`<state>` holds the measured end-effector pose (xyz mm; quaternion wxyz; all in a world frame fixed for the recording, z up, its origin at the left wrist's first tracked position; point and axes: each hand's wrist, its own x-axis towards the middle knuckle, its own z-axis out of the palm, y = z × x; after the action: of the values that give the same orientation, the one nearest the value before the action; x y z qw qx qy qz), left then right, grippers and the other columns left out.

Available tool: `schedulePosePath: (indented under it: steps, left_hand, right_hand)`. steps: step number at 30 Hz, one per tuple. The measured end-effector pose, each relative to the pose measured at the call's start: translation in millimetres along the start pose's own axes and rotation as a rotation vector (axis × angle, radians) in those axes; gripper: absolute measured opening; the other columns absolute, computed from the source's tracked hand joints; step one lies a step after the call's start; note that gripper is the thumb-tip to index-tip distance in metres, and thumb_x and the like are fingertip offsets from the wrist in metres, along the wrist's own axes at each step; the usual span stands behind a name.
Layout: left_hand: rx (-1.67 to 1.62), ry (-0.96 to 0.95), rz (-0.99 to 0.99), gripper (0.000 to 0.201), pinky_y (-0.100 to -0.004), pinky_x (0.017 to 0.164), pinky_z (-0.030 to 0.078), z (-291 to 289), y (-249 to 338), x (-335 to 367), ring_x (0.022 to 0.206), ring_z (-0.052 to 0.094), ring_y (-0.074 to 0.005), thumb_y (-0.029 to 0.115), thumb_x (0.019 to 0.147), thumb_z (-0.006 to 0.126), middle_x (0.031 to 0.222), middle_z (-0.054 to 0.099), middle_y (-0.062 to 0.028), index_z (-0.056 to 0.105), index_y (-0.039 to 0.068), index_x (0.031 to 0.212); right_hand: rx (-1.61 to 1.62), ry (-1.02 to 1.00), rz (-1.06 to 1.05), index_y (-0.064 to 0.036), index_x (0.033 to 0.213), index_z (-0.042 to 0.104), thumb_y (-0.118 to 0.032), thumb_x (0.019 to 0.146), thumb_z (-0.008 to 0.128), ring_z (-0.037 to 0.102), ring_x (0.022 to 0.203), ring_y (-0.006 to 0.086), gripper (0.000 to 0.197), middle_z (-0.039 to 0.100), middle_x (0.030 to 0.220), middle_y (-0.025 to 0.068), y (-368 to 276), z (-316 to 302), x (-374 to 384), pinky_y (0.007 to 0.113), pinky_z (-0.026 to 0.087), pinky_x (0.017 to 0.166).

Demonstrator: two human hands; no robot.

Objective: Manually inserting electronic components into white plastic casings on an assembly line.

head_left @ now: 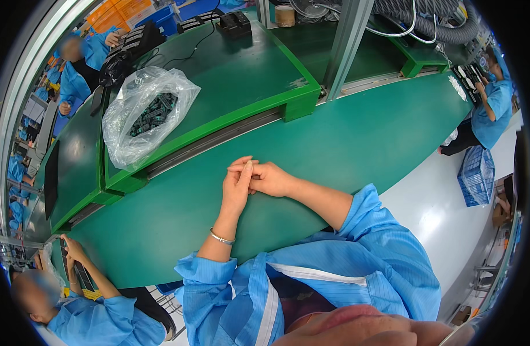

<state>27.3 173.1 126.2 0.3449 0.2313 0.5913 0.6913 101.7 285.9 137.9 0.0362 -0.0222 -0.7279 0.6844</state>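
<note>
My left hand (236,193) and my right hand (274,180) are clasped together over the green worktable (345,147). The left thumb lies across the fingers of the right hand, and both hands look closed. No object shows between them, though the inner sides of the palms are hidden. Around my left wrist is a silver bracelet (221,237). Beyond the hands, up and to the left, an open clear plastic bag (119,130) rests on a raised green shelf (233,75). Inside it are many small dark parts (154,114), too small to name.
A person (106,314) works at the table's left end, another (83,63) behind the shelf, a third (491,104) at the far right. A metal post (346,49) rises by the shelf. A blue crate (477,176) stands on the floor; black devices (236,24) lie at the back.
</note>
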Motion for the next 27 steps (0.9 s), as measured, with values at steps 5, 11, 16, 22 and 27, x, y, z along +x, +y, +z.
schedulePosePath:
  steps: [5, 11, 16, 22, 27]
  left_hand:
    - [-0.009, 0.01, 0.005, 0.039, -0.0206, 0.049, 0.041, 0.2, -0.4, 0.1, 0.067, 0.051, -0.0085, 0.031, 0.094, 0.049, 0.105, 0.058, -0.01, 0.047, 0.0, 0.118]
    - [-0.008, 0.003, 0.012, 0.039, -0.0209, 0.049, 0.041, -0.5, -2.3, 1.1, 0.066, 0.051, -0.0088, 0.031, 0.094, 0.049, 0.104, 0.058, -0.0101, 0.046, 0.0, 0.118]
    - [-0.002, 0.002, 0.025, 0.04, -0.0211, 0.049, 0.041, -0.2, -2.6, 1.4, 0.066, 0.051, -0.0087, 0.031, 0.094, 0.049, 0.103, 0.058, -0.0099, 0.046, -0.001, 0.118]
    - [-0.003, 0.004, 0.035, 0.041, -0.0209, 0.049, 0.041, -0.9, -4.7, 2.1, 0.065, 0.051, -0.0087, 0.032, 0.094, 0.049, 0.103, 0.058, -0.0099, 0.046, -0.001, 0.119]
    - [-0.005, 0.0, 0.024, 0.042, -0.0207, 0.049, 0.04, -0.8, -2.9, 1.2, 0.065, 0.05, -0.0086, 0.033, 0.094, 0.049, 0.103, 0.058, -0.0099, 0.046, -0.001, 0.119]
  right_hand:
    - [0.007, 0.0, 0.0, -0.0157, 0.126, 0.052, -0.004, 0.086, 0.051, 0.062, 0.069, 0.0129, 0.041, 0.063, 0.085, 0.0075, -1.1, 0.2, 0.0, 0.027, 0.053, 0.067]
    - [-0.016, 0.001, -0.002, -0.0159, 0.126, 0.052, -0.004, 0.086, 0.051, 0.062, 0.069, 0.0132, 0.042, 0.063, 0.084, 0.0072, -0.9, 0.0, 0.4, 0.027, 0.053, 0.067]
    - [-0.011, -0.002, -0.026, -0.0153, 0.126, 0.052, -0.003, 0.086, 0.051, 0.062, 0.07, 0.0134, 0.042, 0.062, 0.085, 0.007, 1.8, -0.5, 0.6, 0.027, 0.053, 0.067]
    - [-0.009, 0.003, -0.006, -0.0161, 0.126, 0.052, -0.003, 0.086, 0.051, 0.061, 0.069, 0.0133, 0.042, 0.062, 0.085, 0.0073, 0.5, 0.0, 0.7, 0.027, 0.053, 0.067]
    - [-0.007, -0.004, -0.013, -0.0162, 0.126, 0.052, -0.003, 0.086, 0.053, 0.061, 0.069, 0.0133, 0.042, 0.062, 0.085, 0.0076, 2.0, -0.5, 0.7, 0.027, 0.053, 0.066]
